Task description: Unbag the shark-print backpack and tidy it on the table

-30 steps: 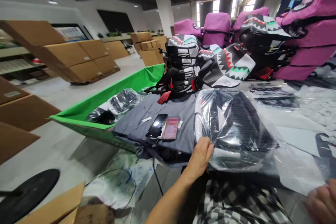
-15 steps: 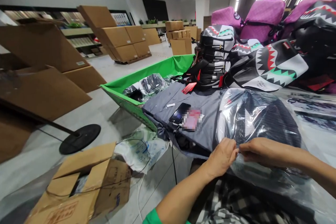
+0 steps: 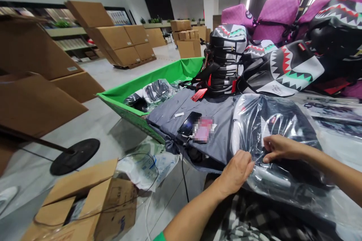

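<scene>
Clear plastic, pinched in the left fingers, could be torn if tugged by the right fingers, whose hold is unclear.

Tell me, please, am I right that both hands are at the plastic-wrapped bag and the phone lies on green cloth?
Not quite: the head view shows the phone on grey cloth. The left hand and right hand are at the wrapped bag.
</scene>
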Demonstrator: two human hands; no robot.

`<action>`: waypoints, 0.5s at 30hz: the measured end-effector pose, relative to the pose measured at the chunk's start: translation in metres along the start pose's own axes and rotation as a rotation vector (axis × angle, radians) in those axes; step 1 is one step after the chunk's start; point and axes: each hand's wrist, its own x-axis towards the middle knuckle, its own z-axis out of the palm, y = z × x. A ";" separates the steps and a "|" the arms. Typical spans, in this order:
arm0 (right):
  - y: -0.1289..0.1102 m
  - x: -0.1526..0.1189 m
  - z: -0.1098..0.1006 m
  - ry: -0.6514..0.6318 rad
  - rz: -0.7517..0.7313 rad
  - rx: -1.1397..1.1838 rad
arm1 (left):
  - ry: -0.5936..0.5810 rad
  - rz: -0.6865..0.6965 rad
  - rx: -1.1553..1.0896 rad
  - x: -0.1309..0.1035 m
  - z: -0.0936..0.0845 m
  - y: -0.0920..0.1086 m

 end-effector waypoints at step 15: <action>-0.049 -0.018 0.100 0.475 -0.226 -0.460 | -0.065 -0.163 -0.123 0.006 -0.005 0.002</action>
